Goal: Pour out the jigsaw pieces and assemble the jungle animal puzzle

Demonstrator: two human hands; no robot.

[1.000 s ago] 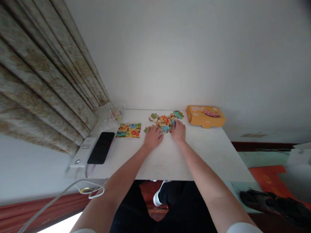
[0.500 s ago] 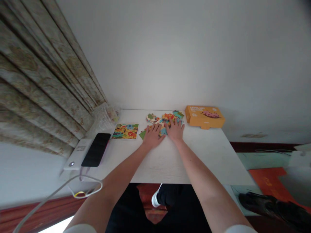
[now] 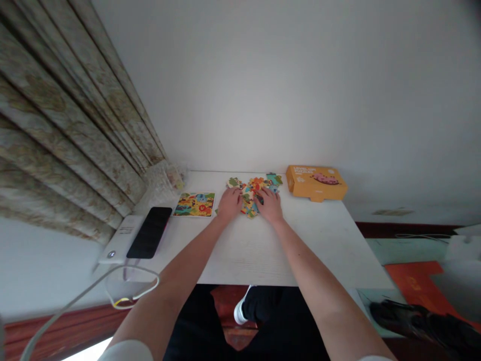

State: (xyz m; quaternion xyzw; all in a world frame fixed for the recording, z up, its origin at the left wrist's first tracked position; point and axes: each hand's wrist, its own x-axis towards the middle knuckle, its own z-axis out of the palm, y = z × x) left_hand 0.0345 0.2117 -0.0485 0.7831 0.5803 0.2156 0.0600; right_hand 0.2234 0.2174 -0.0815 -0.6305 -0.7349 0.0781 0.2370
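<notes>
A heap of colourful jigsaw pieces lies at the far middle of the white table. My left hand rests palm down on the left side of the heap, fingers stretched out flat. On the heap's right side my right hand also lies flat, fingers spread over the pieces. Neither hand grips a piece that I can see. To the left of the heap sits a small printed picture card with animals on it.
An orange puzzle box stands at the far right of the table by the wall. A black phone lies on a white power bank at the left edge, with a white cable hanging off. A patterned curtain hangs left.
Both hands have slid a little away from me and to the left over the pieces, pushing the heap closer together. The green piece at the left is now under my left hand.
</notes>
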